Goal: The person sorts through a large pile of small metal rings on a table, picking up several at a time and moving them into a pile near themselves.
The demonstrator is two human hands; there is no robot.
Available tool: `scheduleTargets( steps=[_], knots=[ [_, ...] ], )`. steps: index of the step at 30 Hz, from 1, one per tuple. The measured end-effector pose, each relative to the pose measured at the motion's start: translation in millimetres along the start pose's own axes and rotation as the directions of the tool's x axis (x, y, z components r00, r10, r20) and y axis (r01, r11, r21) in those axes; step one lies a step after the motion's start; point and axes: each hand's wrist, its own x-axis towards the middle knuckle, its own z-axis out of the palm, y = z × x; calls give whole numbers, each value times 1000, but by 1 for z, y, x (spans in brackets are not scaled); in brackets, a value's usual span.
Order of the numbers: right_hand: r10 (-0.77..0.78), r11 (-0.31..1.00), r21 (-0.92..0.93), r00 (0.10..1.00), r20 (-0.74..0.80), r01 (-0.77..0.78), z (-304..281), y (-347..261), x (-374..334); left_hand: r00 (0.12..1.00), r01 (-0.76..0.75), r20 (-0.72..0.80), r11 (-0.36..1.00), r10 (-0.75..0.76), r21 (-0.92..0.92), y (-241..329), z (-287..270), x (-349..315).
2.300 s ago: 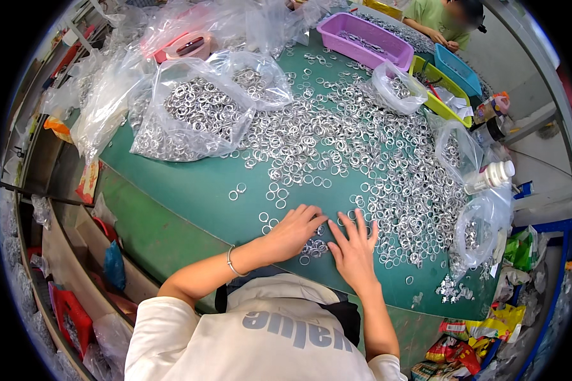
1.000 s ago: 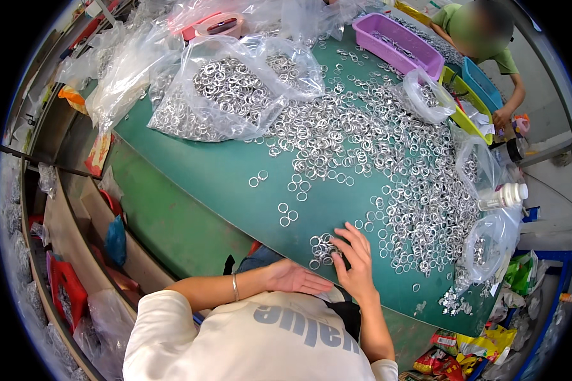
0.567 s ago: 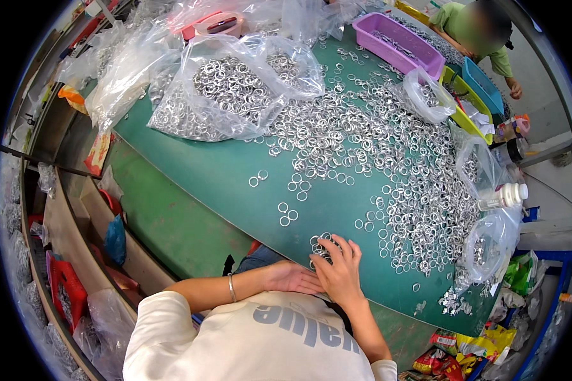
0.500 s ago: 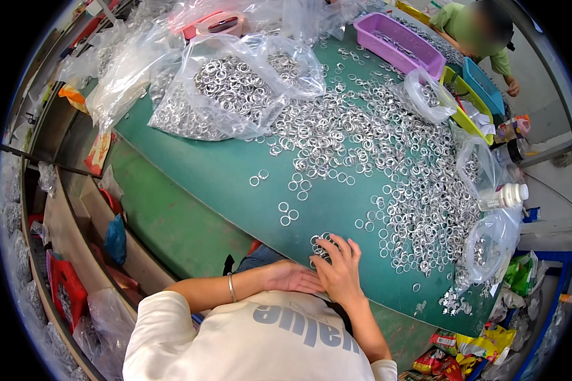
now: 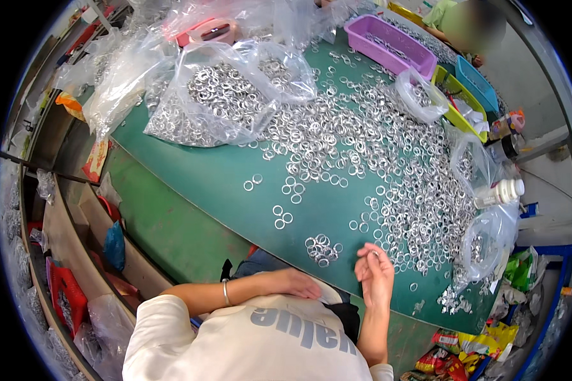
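Note:
My left hand (image 5: 297,283) lies palm down near the table's front edge, against my shirt, with its fingers stretched out and nothing seen in it. Raised over the edge, my right hand (image 5: 376,272) has its fingers bent together. A small shiny piece, apparently a metal ring (image 5: 375,253), shows at its fingertips. Left of this hand, a small pile of silver metal rings (image 5: 323,249) rests on the green table (image 5: 235,184). Three loose rings (image 5: 279,218) lie farther left, and a wide spread of rings (image 5: 413,203) covers the table to the right.
Clear plastic bags of rings (image 5: 203,114) stand at the far left. Purple (image 5: 419,68), yellow-green (image 5: 454,117) and blue (image 5: 483,89) bins line the far right, near another person (image 5: 438,16). A white bottle (image 5: 505,192) sits at the right edge. Wooden shelving (image 5: 76,235) is at left.
My right hand has lifted off the small ring pile and moved right, its fingers now bent together. My left hand has turned palm down. The view has shifted slightly.

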Motion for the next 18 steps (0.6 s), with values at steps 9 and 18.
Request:
scheduleTargets(
  steps=[9,18],
  knots=[
    [-358,365,-703,789,500,611,55,-3,-18,971,-238,-140,832,193,-501,51,30,-11],
    [-472,376,-681,763,442,628,52,-11,-23,844,-479,-482,735,235,-480,77,23,-15]
  ],
)
